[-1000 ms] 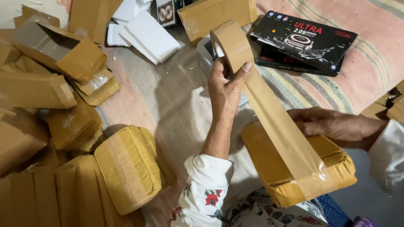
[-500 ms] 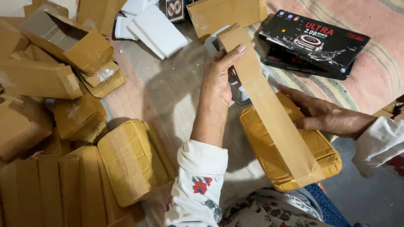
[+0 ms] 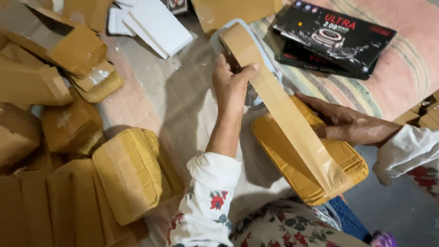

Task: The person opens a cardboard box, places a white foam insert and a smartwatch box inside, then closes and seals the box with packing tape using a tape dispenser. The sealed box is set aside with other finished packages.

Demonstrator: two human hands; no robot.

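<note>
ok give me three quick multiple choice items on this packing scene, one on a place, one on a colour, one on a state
1. Where does the right hand rest?
A. on the yellow parcel
B. on the black boxes
C. on the white boxes

2. What colour is the tape strip?
A. clear blue
B. brown
C. white

3. What is the left hand doing?
A. lying open on the floor
B. gripping the tape roll
C. holding scissors

Answers:
1 A: its fingers lie flat on the parcel's top.
2 B: the strip is tan brown from roll to parcel.
3 B: its fingers close around the raised roll, with the strip stretched down to the parcel.
</note>
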